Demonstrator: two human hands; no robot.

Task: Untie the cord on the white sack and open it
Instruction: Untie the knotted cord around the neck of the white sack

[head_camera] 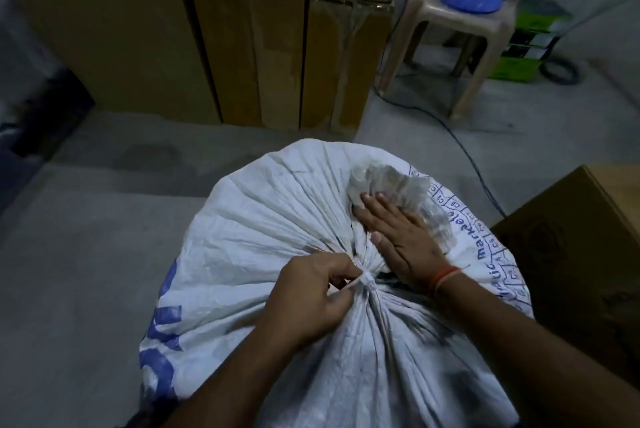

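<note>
Pinched between the thumb and forefinger of the left hand (308, 292) is a short end of the white cord (362, 280), right at the knot that cinches the gathered neck of the white sack (263, 219); the other fingers of that hand are curled in toward the palm. Just beyond the pinch and to its right, the right hand (398, 233) lies flat and spread on the sack, fingers straight and pressed onto the bunched cloth above the knot, holding nothing. An orange thread band (443, 278) circles that wrist. The sack sits on the grey floor (86, 254) directly under both hands, still tied, with pleats fanning out from the knot in all directions. Blue lettering runs down its side left of the pinch, and a blue printed grid curves along the edge right of the flat hand. Past the fingertips of the flat hand, the crumpled mouth of the sack (388, 181) sticks out above the tie. Far beyond the grip stand stacked cardboard boxes (207, 56). Further right of those is a beige plastic stool (460, 36), carrying a blue and white object too blurred to identify. A dark cable (460, 147) trails across the floor from there. Close on the right of the flat hand is 1 more cardboard box (585, 247).
</note>
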